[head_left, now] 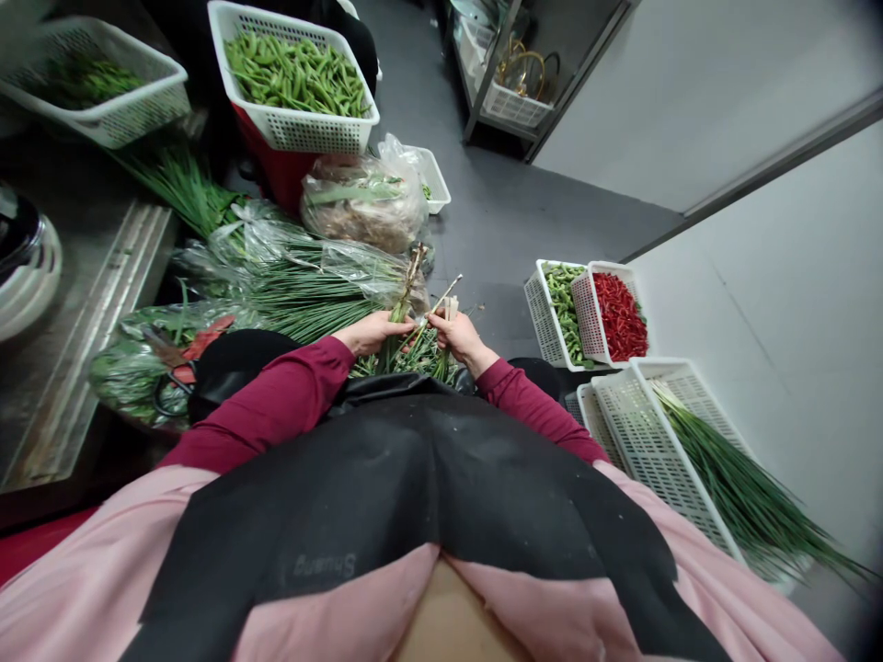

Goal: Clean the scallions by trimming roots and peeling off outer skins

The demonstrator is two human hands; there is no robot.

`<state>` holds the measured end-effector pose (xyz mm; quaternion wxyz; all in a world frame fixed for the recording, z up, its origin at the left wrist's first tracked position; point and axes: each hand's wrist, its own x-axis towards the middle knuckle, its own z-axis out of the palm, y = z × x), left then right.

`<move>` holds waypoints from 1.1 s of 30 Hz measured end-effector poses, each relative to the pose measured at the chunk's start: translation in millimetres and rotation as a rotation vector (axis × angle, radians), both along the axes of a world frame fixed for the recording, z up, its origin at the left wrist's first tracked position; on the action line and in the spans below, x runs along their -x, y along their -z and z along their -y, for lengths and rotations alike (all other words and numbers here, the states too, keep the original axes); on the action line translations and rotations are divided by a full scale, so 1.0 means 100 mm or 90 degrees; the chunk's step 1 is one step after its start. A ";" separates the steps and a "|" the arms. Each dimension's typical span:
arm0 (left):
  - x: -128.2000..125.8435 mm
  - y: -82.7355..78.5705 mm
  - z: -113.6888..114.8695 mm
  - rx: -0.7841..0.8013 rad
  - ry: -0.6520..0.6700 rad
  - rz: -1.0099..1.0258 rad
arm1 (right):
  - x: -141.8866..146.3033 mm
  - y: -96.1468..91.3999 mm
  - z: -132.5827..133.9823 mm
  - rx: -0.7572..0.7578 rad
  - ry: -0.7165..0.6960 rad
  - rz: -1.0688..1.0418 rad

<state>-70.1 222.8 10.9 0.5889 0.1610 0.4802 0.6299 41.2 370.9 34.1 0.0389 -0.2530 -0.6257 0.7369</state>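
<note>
In front of my apron, my left hand (383,332) is closed around a bunch of green stalks (412,276) whose brown, root-like ends point away from me. My right hand (459,335), fingers closed, pinches a thin pale-ended stalk (448,292) that slants across the gap between the hands. A few more cut pale ends (451,307) stick out of the same hand. I cannot tell which herb or vegetable it is. Loose green leaves and stems (369,367) lie beneath both hands. Long green chives or scallions (303,299), partly in clear plastic, lie beside my left hand.
Ahead stand a white basket of green peppers (296,78) and a bag of brownish produce (365,207). At right are baskets of red chillies (619,317), green vegetables (567,308) and long scallions (738,478). Black-handled scissors (172,386) lie left, near a metal-edged platform (89,340).
</note>
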 end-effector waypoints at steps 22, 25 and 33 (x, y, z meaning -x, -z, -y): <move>0.05 0.10 -0.05 0.022 -0.034 -0.450 | -0.07 0.05 -0.05 0.006 0.005 0.028; 0.13 0.17 -0.02 0.041 -0.026 -0.488 | -0.13 -0.09 -0.21 0.168 0.044 -0.039; 0.30 0.35 0.07 0.080 -0.023 -0.476 | -0.27 -0.45 -0.77 0.211 0.162 -0.189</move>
